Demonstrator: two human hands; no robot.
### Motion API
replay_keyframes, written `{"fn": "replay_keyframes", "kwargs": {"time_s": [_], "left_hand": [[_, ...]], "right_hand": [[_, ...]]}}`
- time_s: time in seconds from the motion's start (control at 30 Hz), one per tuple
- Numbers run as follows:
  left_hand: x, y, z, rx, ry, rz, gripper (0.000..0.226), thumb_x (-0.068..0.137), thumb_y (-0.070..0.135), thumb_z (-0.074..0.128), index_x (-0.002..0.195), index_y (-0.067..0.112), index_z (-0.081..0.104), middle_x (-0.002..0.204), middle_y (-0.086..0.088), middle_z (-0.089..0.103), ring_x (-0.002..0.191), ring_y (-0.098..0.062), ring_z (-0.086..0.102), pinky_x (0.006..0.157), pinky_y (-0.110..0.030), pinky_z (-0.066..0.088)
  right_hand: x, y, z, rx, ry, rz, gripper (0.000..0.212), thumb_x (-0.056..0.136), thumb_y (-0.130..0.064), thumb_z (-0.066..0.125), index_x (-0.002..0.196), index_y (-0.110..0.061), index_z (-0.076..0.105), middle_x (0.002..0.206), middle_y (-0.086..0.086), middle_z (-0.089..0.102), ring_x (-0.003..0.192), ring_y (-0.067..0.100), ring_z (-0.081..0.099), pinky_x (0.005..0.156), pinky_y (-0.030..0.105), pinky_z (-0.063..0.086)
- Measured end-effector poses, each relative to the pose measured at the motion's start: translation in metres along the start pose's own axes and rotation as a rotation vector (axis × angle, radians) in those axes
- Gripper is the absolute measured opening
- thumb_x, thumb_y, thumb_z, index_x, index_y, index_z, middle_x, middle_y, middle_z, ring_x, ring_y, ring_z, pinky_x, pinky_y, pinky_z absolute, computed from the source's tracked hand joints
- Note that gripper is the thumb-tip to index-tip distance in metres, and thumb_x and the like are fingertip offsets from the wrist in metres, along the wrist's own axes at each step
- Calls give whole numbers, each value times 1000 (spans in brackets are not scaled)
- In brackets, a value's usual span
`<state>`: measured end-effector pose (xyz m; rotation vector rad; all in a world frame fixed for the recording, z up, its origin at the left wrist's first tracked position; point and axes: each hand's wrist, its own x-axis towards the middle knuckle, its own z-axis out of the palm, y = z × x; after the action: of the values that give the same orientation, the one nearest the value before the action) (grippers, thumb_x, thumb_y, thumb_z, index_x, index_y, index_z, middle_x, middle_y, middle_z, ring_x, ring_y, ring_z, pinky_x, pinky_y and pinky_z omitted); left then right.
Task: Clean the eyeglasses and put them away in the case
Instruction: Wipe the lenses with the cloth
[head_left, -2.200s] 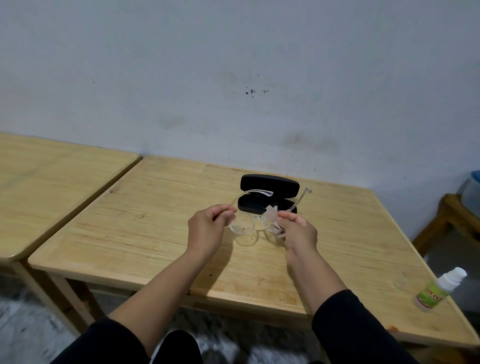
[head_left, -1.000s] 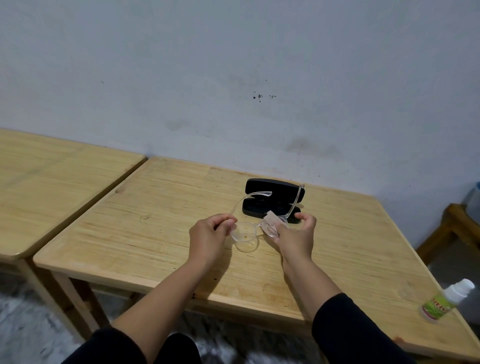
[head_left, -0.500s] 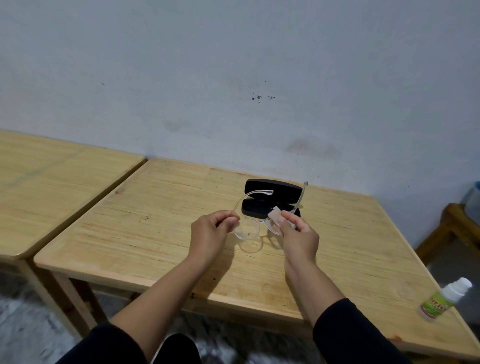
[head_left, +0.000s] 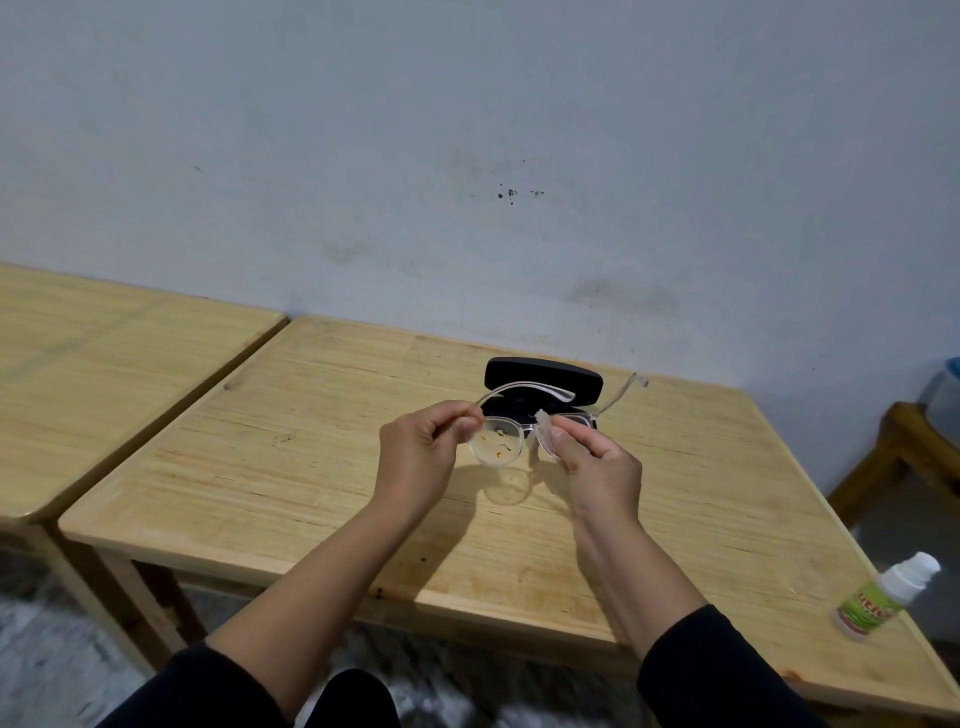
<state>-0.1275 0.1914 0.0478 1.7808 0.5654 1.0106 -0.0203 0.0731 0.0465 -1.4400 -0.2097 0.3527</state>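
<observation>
Compared with half a second ago, the glasses (head_left: 511, 436) sit slightly higher and the cloth (head_left: 545, 431) has stayed on the right lens. A second table (head_left: 104, 364) stands left. Left hand (head_left: 421, 457) pinches the frame's left edge above the table (head_left: 311, 467). The open black case (head_left: 540, 387) lies just behind. Right hand (head_left: 597, 467) pinches the cloth against the lens. A bottle (head_left: 883, 597) lies at far right.
</observation>
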Motion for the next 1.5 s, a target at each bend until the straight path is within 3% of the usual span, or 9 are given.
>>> {"fn": "replay_keyframes", "kwargs": {"time_s": [0.1,0.2,0.33,0.43,0.57,0.8,1.1,1.3,1.5], "left_hand": [[5,-1,-5,10,-4,1,27,83,8,65,73,32,70,70,18,71,75,-6,68,74,-13,52],[9,1,-11,24,-33,11,23,83,6,65,76,26,71,71,22,69,73,-1,68,71,-6,48],[14,0,-18,15,-50,-15,23,83,7,65,75,28,71,71,23,71,77,-5,70,80,-18,53],[14,-2,-19,2,-15,-30,24,82,8,66,74,30,71,71,24,71,79,-7,71,83,-27,54],[9,-5,-15,-9,-19,-40,25,82,8,65,74,31,71,73,24,71,79,-8,71,84,-30,55],[0,-6,-7,-18,-22,-27,24,83,7,64,75,28,72,75,24,71,80,-3,69,83,-30,56],[-3,-1,7,-57,-40,19,24,82,5,65,76,28,73,79,22,72,83,-2,69,84,-30,55],[-2,1,12,-49,-60,52,21,82,5,65,78,24,73,78,22,72,82,-2,69,82,-25,55],[1,4,13,-38,-63,26,20,82,7,65,77,24,73,78,24,72,79,-1,69,81,-24,55]], "right_hand": [[3,-3,-7,-88,-168,18,12,79,-8,70,85,-17,76,86,2,76,85,15,69,81,28,54],[5,-11,-15,-188,-341,-15,17,80,-1,67,78,-16,75,76,1,76,77,15,69,78,24,56],[6,-21,-20,-296,-464,-55,17,78,2,68,77,-14,75,71,0,75,73,13,70,69,18,56],[3,-19,-19,-247,-389,-56,11,78,0,69,81,-10,75,68,0,75,69,9,71,62,16,53],[-2,-3,-15,-45,-168,63,11,75,-4,73,81,-13,76,82,8,76,88,25,71,82,36,55],[-9,-1,-6,162,2,41,18,81,-4,68,86,-21,71,97,2,72,97,16,66,80,24,49],[-8,1,0,281,186,-25,18,84,-9,67,87,-26,70,103,5,72,101,16,67,93,32,51],[-7,-2,-5,193,96,-127,13,84,-8,66,92,-16,72,90,1,74,84,6,70,72,14,53],[1,-3,-11,25,48,-199,18,84,-13,66,79,-29,71,94,0,74,97,17,68,86,34,53]]}}
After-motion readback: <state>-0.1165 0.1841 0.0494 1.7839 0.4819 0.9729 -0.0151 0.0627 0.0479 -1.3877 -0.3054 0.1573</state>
